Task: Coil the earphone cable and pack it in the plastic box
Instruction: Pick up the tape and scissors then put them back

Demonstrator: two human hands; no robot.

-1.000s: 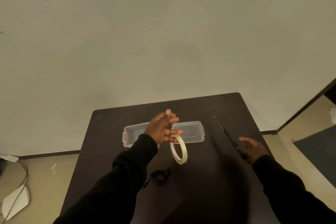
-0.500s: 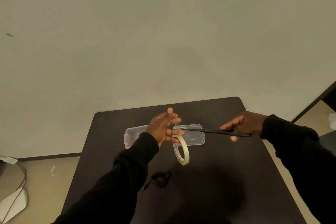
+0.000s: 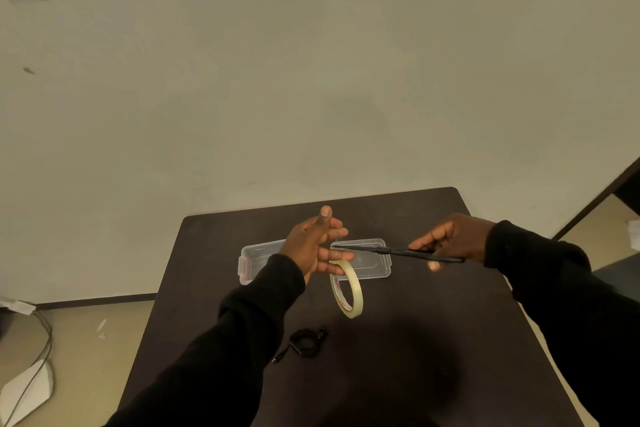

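Note:
The black earphone cable [image 3: 306,341] lies coiled on the dark table [image 3: 415,340], its plug end trailing to the left, with no hand touching it. Behind it stands the clear plastic box [image 3: 254,255] with red latches, and its clear lid [image 3: 370,262] lies to the right. My left hand [image 3: 315,246] is raised over the box with fingers spread, and a cream tape roll [image 3: 346,288] hangs from its lower fingers. My right hand [image 3: 450,239] holds black scissors [image 3: 398,251] level, tips pointing at my left fingers.
The table's far edge meets a plain wall. On the floor at the left lie a grey cable [image 3: 41,350] and a white object [image 3: 27,388]. A dark frame [image 3: 602,194] stands at the far right.
My right hand picked the scissors up from the table's right side and brought their tips to my left hand. My left hand and the tape roll stayed almost still.

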